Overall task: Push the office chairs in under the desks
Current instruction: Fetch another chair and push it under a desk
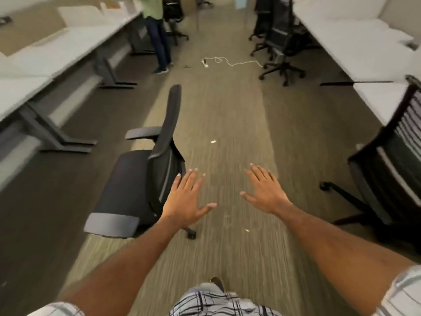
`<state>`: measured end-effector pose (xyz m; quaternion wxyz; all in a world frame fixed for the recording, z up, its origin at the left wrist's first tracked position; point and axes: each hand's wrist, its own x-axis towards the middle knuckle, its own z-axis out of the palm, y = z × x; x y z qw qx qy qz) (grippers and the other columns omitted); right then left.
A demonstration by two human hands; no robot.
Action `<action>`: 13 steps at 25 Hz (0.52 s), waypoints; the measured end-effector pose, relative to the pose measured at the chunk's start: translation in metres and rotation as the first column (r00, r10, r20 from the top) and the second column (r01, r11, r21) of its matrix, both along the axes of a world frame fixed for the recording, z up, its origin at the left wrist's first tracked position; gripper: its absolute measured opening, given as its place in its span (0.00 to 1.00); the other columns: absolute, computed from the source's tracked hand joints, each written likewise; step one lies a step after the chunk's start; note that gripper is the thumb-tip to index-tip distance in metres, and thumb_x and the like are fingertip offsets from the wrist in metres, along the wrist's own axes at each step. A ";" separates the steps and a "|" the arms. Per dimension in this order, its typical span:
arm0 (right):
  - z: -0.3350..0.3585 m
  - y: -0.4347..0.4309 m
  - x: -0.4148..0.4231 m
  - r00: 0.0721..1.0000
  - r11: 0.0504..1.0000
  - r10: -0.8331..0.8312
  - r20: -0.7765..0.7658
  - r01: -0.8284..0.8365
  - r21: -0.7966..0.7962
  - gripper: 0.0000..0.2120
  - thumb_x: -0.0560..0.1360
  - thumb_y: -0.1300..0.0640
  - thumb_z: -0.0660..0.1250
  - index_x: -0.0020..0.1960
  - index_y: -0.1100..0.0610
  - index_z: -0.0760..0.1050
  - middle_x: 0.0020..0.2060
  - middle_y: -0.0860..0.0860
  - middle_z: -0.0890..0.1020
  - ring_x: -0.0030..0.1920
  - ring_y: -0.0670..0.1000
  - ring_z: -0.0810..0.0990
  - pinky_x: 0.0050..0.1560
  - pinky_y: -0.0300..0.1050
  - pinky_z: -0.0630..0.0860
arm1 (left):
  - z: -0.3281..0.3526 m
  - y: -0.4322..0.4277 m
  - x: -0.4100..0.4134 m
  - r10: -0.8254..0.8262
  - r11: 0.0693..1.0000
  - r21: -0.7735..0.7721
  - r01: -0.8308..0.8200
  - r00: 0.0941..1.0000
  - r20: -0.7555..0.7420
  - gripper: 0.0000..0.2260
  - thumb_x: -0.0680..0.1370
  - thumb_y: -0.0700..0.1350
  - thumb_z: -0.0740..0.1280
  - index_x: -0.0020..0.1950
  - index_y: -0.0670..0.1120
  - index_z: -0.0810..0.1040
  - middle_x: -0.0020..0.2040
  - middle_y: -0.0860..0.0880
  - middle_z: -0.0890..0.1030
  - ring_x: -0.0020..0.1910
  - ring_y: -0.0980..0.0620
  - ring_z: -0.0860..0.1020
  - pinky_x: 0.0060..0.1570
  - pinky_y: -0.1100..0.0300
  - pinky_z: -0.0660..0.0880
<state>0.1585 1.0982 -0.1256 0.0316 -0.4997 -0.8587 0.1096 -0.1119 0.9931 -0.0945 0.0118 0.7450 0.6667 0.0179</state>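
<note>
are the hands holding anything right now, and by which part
Nothing is held. The left hand and right hand are open, fingers spread, and neither grips the office chair.

carpeted floor (227,110) down the aisle, a pale striped band in the middle, darker strips either side. the near office chair (132,179) stands on it on its casters. just right of that chair a small white scrap (213,141) lies on the pale band, with a yellowish scrap (247,230) nearer the camera. well beyond the chair, a white power strip (205,62) and its looped cord (239,63). left of the chair, desk legs (66,143) sit on the dark strip. far right, more black chairs (280,37).
</note>
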 end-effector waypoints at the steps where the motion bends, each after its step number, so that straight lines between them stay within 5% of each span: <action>1: 0.009 0.027 -0.013 0.999 0.999 0.042 -0.022 -0.042 0.009 0.40 0.81 0.35 0.59 0.83 0.53 0.50 0.83 0.55 0.51 0.82 0.56 0.48 0.80 0.56 0.45 | 0.015 0.021 -0.001 -0.006 0.998 0.062 0.006 1.000 0.009 0.46 0.76 0.77 0.43 0.83 0.47 0.53 0.83 0.44 0.54 0.83 0.46 0.46 0.80 0.43 0.46; 6: 0.052 0.145 -0.074 0.974 0.972 0.212 -0.078 -0.201 0.123 0.39 0.81 0.34 0.57 0.84 0.53 0.50 0.84 0.54 0.49 0.83 0.55 0.47 0.80 0.56 0.43 | 0.072 0.109 -0.046 0.161 0.938 0.302 -0.170 0.986 0.053 0.42 0.78 0.75 0.48 0.82 0.48 0.55 0.83 0.43 0.55 0.82 0.45 0.49 0.80 0.42 0.45; 13: 0.086 0.261 -0.150 0.910 0.903 0.410 -0.055 -0.397 0.165 0.37 0.82 0.35 0.58 0.83 0.53 0.52 0.83 0.54 0.52 0.83 0.55 0.49 0.81 0.57 0.47 | 0.074 0.182 -0.111 0.529 0.838 0.050 -0.543 0.832 0.166 0.45 0.74 0.77 0.50 0.82 0.50 0.54 0.83 0.44 0.55 0.82 0.45 0.50 0.79 0.38 0.49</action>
